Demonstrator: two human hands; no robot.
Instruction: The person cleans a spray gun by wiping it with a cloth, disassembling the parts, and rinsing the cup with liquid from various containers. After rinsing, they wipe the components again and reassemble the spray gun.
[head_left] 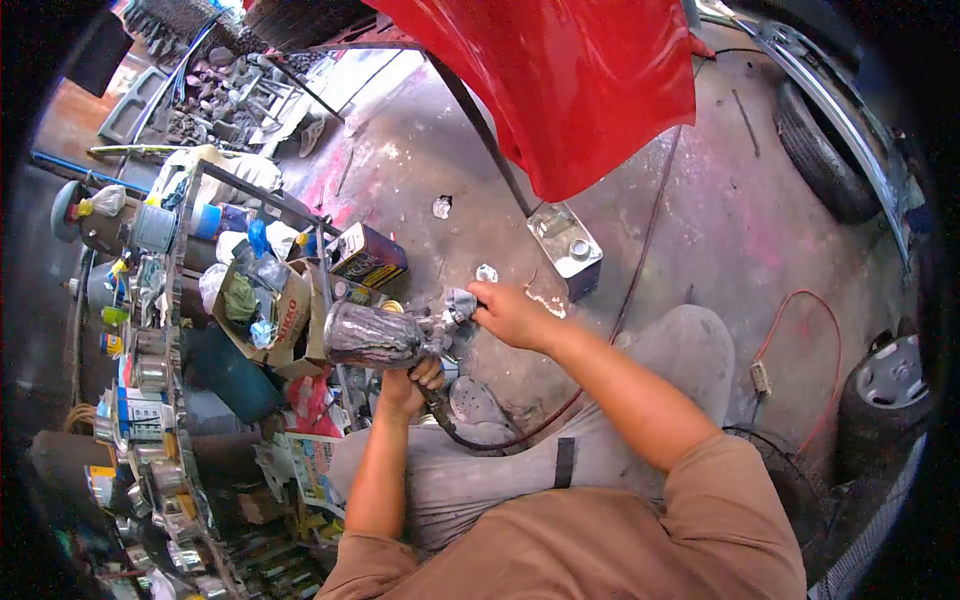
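My left hand (425, 375) is wrapped round the handle of a spray gun (375, 335), whose cup is streaked with dark, dried paint. A hose (560, 412) runs from the handle's lower end across my lap. My right hand (505, 312) is closed on a small grey rag (460, 304), pressed against the metal head of the gun. Fingertips of the right hand are partly hidden. Just beyond the gun stand a dark rectangular tin (368, 256) and a cardboard box (298, 325) full of crumpled bags and cloths.
A metal rack (185, 400) crowded with cans stands at my left. Ahead, a glossy red panel (560, 80) hangs over the floor near a square metal can (568, 240). At right are a tyre (825, 150), a red cord (838, 340) and a wheel cover (890, 375).
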